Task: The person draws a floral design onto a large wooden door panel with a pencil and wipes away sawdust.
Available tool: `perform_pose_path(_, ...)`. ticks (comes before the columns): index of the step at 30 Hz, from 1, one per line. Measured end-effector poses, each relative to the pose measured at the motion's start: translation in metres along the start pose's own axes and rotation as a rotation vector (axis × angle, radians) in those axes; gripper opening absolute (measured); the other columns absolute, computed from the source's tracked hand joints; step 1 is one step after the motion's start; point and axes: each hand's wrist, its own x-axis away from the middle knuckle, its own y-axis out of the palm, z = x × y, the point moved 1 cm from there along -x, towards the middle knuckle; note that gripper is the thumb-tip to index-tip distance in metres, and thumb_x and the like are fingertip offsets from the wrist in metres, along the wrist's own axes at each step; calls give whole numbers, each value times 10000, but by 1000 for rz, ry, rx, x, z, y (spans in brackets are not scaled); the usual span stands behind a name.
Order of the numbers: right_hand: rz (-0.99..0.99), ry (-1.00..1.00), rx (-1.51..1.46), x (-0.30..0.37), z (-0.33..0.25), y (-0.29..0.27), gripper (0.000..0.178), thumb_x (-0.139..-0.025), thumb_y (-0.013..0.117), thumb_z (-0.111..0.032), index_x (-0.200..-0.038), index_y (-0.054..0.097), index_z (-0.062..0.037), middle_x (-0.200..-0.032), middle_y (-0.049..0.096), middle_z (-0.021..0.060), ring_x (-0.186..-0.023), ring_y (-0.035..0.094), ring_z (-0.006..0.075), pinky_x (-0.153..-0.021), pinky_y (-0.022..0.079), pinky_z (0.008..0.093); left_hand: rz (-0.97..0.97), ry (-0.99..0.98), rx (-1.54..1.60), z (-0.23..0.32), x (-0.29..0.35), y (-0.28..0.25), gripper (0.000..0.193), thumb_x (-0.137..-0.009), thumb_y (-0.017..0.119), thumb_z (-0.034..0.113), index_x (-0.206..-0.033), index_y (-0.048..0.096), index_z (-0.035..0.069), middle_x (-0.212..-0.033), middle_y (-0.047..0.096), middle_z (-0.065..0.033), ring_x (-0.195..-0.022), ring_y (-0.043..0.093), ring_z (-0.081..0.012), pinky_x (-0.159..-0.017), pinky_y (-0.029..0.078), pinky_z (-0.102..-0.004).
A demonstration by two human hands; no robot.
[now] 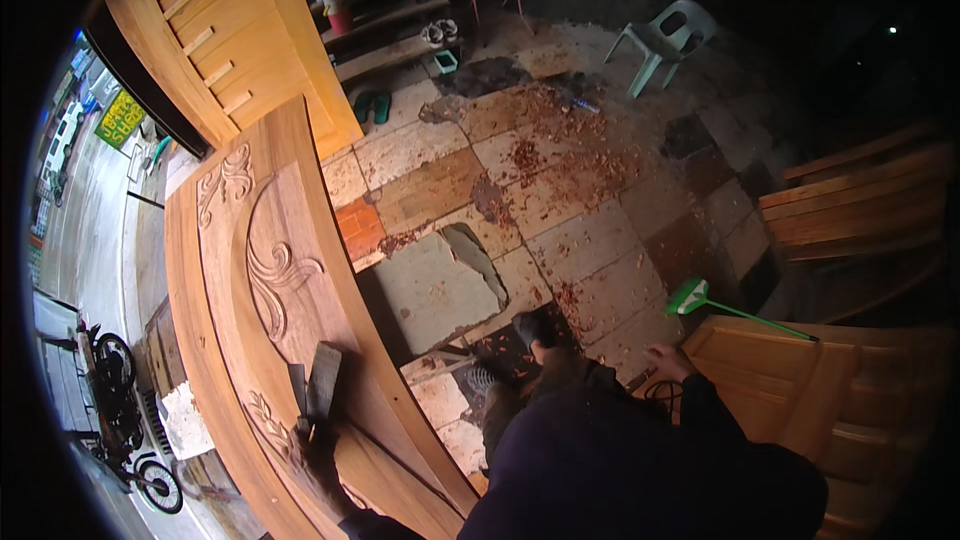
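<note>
A carved wooden door panel (335, 310) lies at my left, with raised scrollwork and a curved molding. My left hand (312, 452) is low over it, beside a leaf carving. At its fingertips are a dark flat block (323, 380) and a thin grey piece (297, 390); the grip is dim. My right hand (672, 362) is out to the right of my body, fingers partly curled. A thin brownish strip (640, 380) shows just under it, and a black cord (660, 396) loops below. What the palm holds is hidden.
Wood shavings (590, 145) litter the tiled floor. A grey slab (440, 295) lies ahead of my feet. At right are a paneled door (760, 365), a green broom (690, 297) and slatted wood (860, 195). A plastic chair (665, 40) stands far off; a motorcycle (120, 410) is outside.
</note>
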Motion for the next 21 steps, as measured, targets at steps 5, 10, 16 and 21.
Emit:
perform_pose_path(5,-42,-220,127,-64,-38,-26,395,-1037,651,-370,-1208,694,-16,-990,742,73,-872,714,165,-803,557,337,13,-103,51,0,11,3,433,-781,850,220,-1122,691,4,-1017,699,-174,-980,639,-385,-884,488,-499)
perform_pose_path(10,-23,-327,53,-135,-38,-72,356,-1035,659,-348,-1195,704,-33,-980,741,80,-856,717,158,-773,564,331,82,-249,-23,88,11,-18,468,-759,869,173,-1169,717,7,-1022,715,-173,-962,661,-386,-865,525,-476)
perform_pose_path(16,-63,-431,-79,-205,-89,-134,353,-1023,689,-329,-1215,680,-33,-1011,742,92,-881,721,166,-786,573,332,264,-235,87,164,-18,-14,409,-794,866,191,-1138,730,15,-869,714,-159,-789,670,-353,-724,554,-443)
perform_pose_path(21,-351,-840,-201,-212,-242,-143,644,-956,770,-406,-1455,537,-72,-1263,706,154,-1153,697,243,-975,563,354,-114,-764,705,288,-79,0,428,-978,730,268,-1308,644,9,-902,722,-78,-766,660,-161,-671,538,-316)
